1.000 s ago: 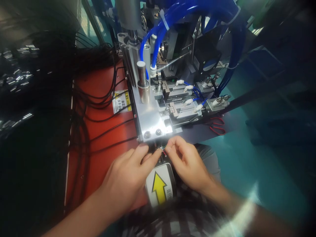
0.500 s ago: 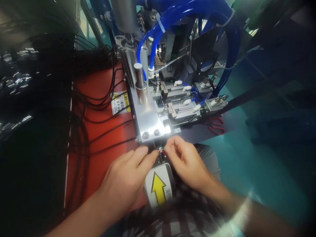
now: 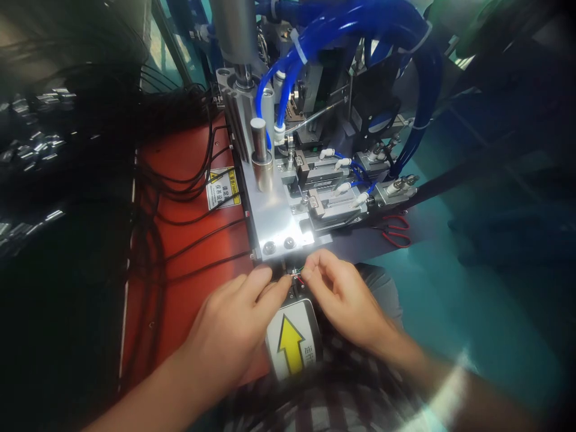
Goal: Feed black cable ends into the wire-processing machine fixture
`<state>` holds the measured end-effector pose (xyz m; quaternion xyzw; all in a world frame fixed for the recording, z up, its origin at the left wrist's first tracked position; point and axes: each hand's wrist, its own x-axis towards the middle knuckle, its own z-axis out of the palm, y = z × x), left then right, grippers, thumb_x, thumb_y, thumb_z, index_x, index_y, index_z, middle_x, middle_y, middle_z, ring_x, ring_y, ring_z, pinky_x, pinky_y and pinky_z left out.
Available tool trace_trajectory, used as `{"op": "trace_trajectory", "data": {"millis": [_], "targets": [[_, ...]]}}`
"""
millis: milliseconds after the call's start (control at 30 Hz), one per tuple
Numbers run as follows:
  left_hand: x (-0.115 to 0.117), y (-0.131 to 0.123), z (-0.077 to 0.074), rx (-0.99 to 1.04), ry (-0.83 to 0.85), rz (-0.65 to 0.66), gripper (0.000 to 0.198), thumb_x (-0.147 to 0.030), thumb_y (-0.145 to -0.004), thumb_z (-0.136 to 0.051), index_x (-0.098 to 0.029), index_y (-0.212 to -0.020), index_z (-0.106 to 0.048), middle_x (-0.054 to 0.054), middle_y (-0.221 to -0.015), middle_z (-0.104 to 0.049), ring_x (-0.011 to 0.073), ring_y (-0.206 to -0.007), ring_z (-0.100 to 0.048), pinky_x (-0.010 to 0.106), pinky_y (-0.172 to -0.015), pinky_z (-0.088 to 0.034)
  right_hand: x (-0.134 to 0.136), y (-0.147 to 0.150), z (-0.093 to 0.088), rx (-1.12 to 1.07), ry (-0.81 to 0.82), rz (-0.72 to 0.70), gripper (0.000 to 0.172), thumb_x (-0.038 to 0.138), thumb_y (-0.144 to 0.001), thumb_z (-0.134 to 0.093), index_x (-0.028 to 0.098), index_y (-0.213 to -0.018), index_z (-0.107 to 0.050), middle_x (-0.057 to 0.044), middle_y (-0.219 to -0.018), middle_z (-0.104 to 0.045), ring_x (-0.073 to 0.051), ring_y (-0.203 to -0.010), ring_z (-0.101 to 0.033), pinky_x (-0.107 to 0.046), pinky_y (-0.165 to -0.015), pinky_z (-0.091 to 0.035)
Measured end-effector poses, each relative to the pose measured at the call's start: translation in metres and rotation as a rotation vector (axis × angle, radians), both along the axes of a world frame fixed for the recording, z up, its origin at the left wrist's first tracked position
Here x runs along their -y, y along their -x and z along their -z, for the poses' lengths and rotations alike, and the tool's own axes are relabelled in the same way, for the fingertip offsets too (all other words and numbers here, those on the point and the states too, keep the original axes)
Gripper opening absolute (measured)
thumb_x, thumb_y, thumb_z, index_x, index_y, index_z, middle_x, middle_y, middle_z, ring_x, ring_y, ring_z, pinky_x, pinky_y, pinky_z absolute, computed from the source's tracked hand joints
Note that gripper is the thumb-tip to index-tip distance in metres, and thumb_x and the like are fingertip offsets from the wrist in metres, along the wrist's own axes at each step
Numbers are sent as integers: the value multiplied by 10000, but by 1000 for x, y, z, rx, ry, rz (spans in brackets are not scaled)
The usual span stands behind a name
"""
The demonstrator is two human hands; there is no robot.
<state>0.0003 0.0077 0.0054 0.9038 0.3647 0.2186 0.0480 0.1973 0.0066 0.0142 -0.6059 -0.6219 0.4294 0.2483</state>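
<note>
My left hand (image 3: 234,327) and my right hand (image 3: 344,297) meet at the front edge of a metal machine plate (image 3: 274,219). Both pinch a tiny bundle of thin coloured wires (image 3: 296,276) between thumb and fingertips, red and green strands just showing. The wire ends sit over a dark fixture just below the plate, above a white label with a yellow arrow (image 3: 291,341). What the wires join to is hidden by my fingers.
Blue air hoses (image 3: 360,24) loop over the machine's clamps and cylinders (image 3: 333,192). Black cables (image 3: 189,198) run across the orange-red bench top (image 3: 180,288) past a warning sticker (image 3: 222,187). Red wire loops (image 3: 396,231) lie at the right. Dark bins of metal parts stand at the left.
Only the camera has shifted a little. Both hands stay pinched on the wire bundle at the same spot.
</note>
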Motion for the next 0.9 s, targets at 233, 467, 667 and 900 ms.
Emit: {"op": "trace_trajectory", "data": {"millis": [233,467,667,900], "targets": [[1,1,2,4,25,-4,319,-82,-892,-436,-106,-1168,-594,73,-841,-570,173,-635,-553,272,-517,-465,-2,0,1,8,-3,-3,150,235,-934,-465,205,-789,-489,43,-621,-495,-128,-574,-467,-252,-552,-337],[-1,1,-2,2,24,10,304,-74,-872,-456,-84,-1134,-612,81,-828,-567,176,-614,-551,278,-497,-463,1,3,-2,96,15,21,146,225,-925,-461,206,-784,-491,41,-622,-510,-131,-566,-454,-265,-555,-319],[1,1,4,9,8,-15,320,-75,-895,-412,-112,-1152,-599,57,-823,-550,165,-628,-533,266,-512,-434,-2,2,3,-147,206,77,197,308,-916,-481,204,-749,-488,54,-608,-458,-117,-547,-418,-245,-533,-347],[4,3,9,17,37,-22,333,-79,-906,-416,-137,-1200,-561,51,-862,-541,160,-655,-518,266,-545,-431,-1,-10,9,-203,173,130,163,309,-910,-527,190,-798,-539,58,-621,-455,-105,-549,-413,-234,-519,-338]]}}
